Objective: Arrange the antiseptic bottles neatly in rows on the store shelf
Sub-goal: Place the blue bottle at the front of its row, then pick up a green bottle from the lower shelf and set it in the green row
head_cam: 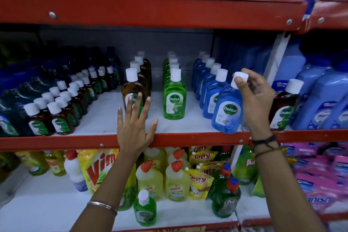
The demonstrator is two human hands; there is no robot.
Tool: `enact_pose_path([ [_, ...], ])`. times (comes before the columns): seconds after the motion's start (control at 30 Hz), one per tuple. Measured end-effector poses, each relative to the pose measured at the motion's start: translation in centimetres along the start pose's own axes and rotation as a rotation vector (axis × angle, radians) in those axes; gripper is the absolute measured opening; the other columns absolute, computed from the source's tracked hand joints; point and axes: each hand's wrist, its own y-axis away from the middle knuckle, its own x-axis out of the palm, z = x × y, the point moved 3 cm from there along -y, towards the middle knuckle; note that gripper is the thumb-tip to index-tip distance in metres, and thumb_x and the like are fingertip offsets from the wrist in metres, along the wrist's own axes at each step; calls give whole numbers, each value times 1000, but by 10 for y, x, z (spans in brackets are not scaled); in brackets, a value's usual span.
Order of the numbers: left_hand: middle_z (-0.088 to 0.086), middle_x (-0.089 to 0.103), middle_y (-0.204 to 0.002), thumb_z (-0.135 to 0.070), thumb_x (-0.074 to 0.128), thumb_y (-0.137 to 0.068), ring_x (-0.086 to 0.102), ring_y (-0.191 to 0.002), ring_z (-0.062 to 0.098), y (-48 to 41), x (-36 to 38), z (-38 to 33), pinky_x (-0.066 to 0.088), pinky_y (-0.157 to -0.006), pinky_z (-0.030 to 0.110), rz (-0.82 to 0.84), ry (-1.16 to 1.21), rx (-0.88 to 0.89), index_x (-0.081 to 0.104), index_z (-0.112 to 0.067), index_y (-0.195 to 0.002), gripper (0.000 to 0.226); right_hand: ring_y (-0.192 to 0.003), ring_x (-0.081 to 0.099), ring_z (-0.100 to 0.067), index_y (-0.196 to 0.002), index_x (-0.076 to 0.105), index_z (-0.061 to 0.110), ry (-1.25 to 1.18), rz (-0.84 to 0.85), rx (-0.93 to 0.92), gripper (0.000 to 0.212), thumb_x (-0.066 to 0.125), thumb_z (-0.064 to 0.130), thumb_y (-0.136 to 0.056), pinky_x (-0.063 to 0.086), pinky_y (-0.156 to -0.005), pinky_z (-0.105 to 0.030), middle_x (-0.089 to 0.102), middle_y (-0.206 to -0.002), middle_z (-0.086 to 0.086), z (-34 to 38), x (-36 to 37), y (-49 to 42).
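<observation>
Head view: the right hand grips a blue bottle by its white cap, thumb and fingers closed around the cap — the bottle is tilted, its base at the front edge of the middle shelf, just in front of the blue row. The left hand is open, fingers spread, holding nothing; its fingertips lie over the front brown bottle of the brown row, though contact cannot be confirmed. A green row stands between the brown and blue rows, well apart from each. Small brown bottles stand in two files at the left. One brown bottle stands alone right of the right hand. On the lower shelf — a single green bottle stands at the front.
</observation>
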Motion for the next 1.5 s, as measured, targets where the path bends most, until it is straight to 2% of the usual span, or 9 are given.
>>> enact_pose_path([
  [0.37,2,24,-160,-60,21,-94,13,-150,20,-1,1,0,14,-118,51,-14,-8,-1,21,-29,-152,65,-78,63,4,-109,64,9,83,19,46,26,68,12,-84,50,-73,-13,67,-91,5,-42,14,-20],
  [0.53,1,24,-160,-59,25,-93,11,-150,18,0,2,1,11,-119,48,-27,-3,-16,21,-30,-152,65,-77,60,4,-109,65,16,150,40,46,29,72,19,-81,49,-73,-13,68,-93,0,-49,15,-17],
  [0.77,-1,26,-159,-57,26,-94,20,-148,23,6,-1,7,19,-116,54,-40,-13,-35,23,-29,-151,63,-124,50,-15,-132,50,13,347,3,70,59,67,40,-83,42,-103,-24,53,-136,-7,-38,3,20],
  [0.9,0,27,-159,-56,28,-95,21,-148,23,15,-6,26,19,-116,54,-35,-61,-30,26,-27,-151,63,-127,44,-15,-130,50,17,388,-33,-13,50,62,38,-86,38,-106,-31,49,-134,0,-29,2,85],
  [1.03,0,27,-160,-57,29,-96,21,-149,24,18,-7,36,19,-116,54,-30,-81,19,22,-29,-152,63,-115,55,-4,-120,55,31,280,179,105,38,59,44,-84,45,-95,-20,56,-119,21,-44,20,159],
  [1.17,2,32,-158,-58,31,-95,26,-147,25,18,-4,37,24,-115,52,-74,-89,18,24,-30,-151,63,-105,58,1,-111,56,41,253,410,355,35,57,56,-80,50,-90,-26,64,-109,18,-88,41,232],
  [1.27,3,34,-157,-57,34,-95,28,-146,26,19,-4,37,26,-114,52,-95,-98,22,27,-29,-150,62,-110,51,7,-115,46,48,311,712,518,37,59,59,-82,45,-95,-26,57,-120,18,-124,59,282],
  [1.37,4,35,-156,-56,35,-95,29,-146,27,18,-5,37,26,-114,52,-97,-89,26,28,-29,-150,62,-114,42,19,-119,41,50,291,921,567,46,66,52,-80,36,-95,-13,48,-126,25,-141,76,315],
  [1.5,4,35,-157,-57,30,-95,28,-146,26,18,-5,36,25,-115,52,-88,-82,23,29,-28,-149,62,-101,49,18,-111,53,39,224,892,607,36,72,28,-82,37,-84,-5,59,-114,16,-149,93,323],
])
